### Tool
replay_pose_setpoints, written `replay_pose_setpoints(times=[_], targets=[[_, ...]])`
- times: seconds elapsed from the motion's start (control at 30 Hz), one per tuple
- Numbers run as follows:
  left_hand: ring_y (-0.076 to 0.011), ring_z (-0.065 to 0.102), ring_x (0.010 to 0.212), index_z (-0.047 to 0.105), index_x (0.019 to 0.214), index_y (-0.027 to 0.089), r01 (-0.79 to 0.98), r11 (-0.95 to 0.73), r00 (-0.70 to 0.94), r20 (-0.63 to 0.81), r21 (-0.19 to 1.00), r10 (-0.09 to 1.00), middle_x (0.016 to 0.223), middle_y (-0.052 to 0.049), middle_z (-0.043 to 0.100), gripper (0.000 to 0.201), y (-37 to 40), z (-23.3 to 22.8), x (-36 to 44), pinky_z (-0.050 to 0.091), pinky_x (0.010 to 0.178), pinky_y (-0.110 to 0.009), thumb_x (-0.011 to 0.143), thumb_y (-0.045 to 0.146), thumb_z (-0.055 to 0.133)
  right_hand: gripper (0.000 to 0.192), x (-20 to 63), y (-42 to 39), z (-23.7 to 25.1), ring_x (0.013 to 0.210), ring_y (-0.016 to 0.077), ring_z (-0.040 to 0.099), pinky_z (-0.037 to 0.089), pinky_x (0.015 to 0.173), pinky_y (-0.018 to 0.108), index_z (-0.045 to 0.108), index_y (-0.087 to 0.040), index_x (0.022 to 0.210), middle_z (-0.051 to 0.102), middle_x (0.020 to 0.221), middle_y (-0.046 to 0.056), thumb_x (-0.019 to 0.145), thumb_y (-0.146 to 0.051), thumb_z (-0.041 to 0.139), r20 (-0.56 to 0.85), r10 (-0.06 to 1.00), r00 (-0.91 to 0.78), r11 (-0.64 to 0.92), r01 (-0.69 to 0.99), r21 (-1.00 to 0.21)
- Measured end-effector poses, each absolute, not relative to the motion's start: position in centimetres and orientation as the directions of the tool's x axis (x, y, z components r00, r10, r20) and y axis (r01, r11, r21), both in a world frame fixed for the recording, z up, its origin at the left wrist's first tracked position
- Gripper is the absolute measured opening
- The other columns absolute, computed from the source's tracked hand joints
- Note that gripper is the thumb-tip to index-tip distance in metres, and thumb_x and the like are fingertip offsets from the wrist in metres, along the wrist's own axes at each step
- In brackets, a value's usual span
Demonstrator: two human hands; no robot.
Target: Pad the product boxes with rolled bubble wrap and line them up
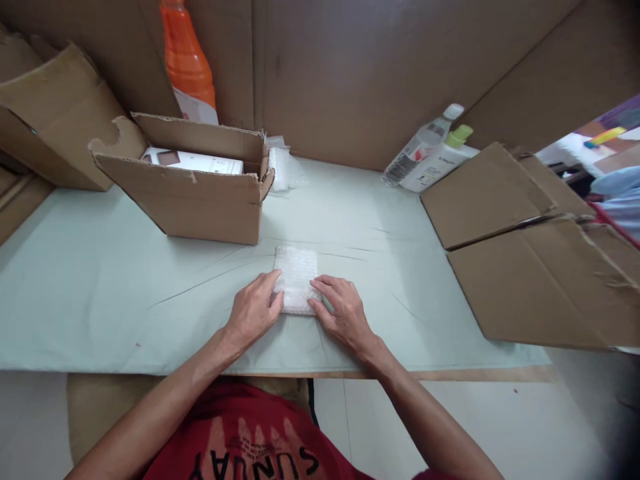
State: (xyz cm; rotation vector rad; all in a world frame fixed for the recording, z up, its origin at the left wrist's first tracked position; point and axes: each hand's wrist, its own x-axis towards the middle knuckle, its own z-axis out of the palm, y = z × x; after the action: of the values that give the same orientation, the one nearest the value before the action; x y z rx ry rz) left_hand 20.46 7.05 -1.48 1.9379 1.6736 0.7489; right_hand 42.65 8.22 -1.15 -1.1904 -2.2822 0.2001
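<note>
Bubble-wrapped packet (296, 279) lies flat on the pale green table cover (125, 287), near the front edge and about midway across, just in front of an open cardboard box (195, 193). Both hands rest on its near end. The left hand (254, 308) lies palm down at the packet's near left corner, fingers loosely curled and pressing the edge of the wrap, without closing round it. The right hand (343, 312) lies palm down at the near right corner, fingers stretched out flat, their tips touching the wrap's edge; it too grips nothing. The open box stands to the far left of the packet, its flaps up, with a white carton (193, 160) inside. Just beside the box's right end lies a loose piece of bubble wrap (285, 167). Behind the box, against the cardboard back wall, stands an orange bottle (186, 60). To the far right, two plastic bottles (430, 152) lie tilted against the wall, one clear with a white cap, one white with a green cap. Flattened cardboard sheets (525, 267) cover the right part of the table, well apart from the hands.
</note>
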Motion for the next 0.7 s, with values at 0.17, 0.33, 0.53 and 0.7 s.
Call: replay_pose_setpoints(times=[0.17, 0.33, 0.53, 0.7], targets=[[-0.0222, 0.066, 0.088, 0.063, 0.121, 0.019, 0.802, -0.124, 0.099, 0.075, 0.584, 0.992, 0.105, -0.009, 0.068, 0.032, 7.7, -1.4, 20.9, 0.051, 0.077, -0.032, 0.091, 0.021, 0.053, 0.026, 42.0, 7.0, -0.4, 0.107, 0.028, 0.063, 0.047, 0.088, 0.045, 0.063, -0.019, 0.12, 0.07, 0.119, 0.014, 0.095, -0.024, 0.06, 0.411, 0.677, -0.61, 0.723, 0.656, -0.218], [-0.018, 0.062, 0.077, 0.06, 0.126, 0.019, 0.704, -0.053, 0.018, 0.057, 0.708, 0.998, 0.103, -0.007, 0.066, 0.037, 8.1, -1.2, 20.5, 0.051, 0.077, -0.032, 0.091, 0.029, 0.057, 0.036, 41.2, 7.9, -1.2, 0.112, 0.0319, 0.061, 0.047, 0.092, 0.05, 0.061, -0.017, 0.128, 0.068, 0.128, 0.017, 0.092, -0.017, 0.058, 0.293, 0.673, -0.68, 0.733, 0.665, -0.141], [-0.0193, 0.065, 0.097, 0.047, 0.14, 0.017, 0.06, 0.217, -0.161, -0.205, 0.974, 0.965, 0.121, -0.012, 0.063, 0.061, 6.1, -0.9, 19.3, 0.055, 0.079, -0.033, 0.086, 0.041, 0.062, 0.036, 41.4, 10.3, -2.2, 0.105, 0.0286, 0.068, 0.054, 0.088, 0.047, 0.065, -0.022, 0.127, 0.074, 0.118, 0.012, 0.093, -0.018, 0.055, 0.295, 0.804, -0.516, 0.594, 0.689, -0.416], [-0.0292, 0.062, 0.124, 0.049, 0.134, 0.014, -0.474, 0.437, -0.024, -0.507, 0.765, 0.862, 0.134, -0.021, 0.061, 0.066, 3.6, -0.6, 20.6, 0.051, 0.101, -0.043, 0.075, 0.031, 0.071, 0.032, 40.7, 10.2, -1.8, 0.111, 0.0268, 0.07, 0.056, 0.096, 0.043, 0.07, -0.024, 0.121, 0.075, 0.119, 0.008, 0.092, -0.03, 0.059, 0.159, 0.927, -0.34, 0.351, 0.635, -0.689]])
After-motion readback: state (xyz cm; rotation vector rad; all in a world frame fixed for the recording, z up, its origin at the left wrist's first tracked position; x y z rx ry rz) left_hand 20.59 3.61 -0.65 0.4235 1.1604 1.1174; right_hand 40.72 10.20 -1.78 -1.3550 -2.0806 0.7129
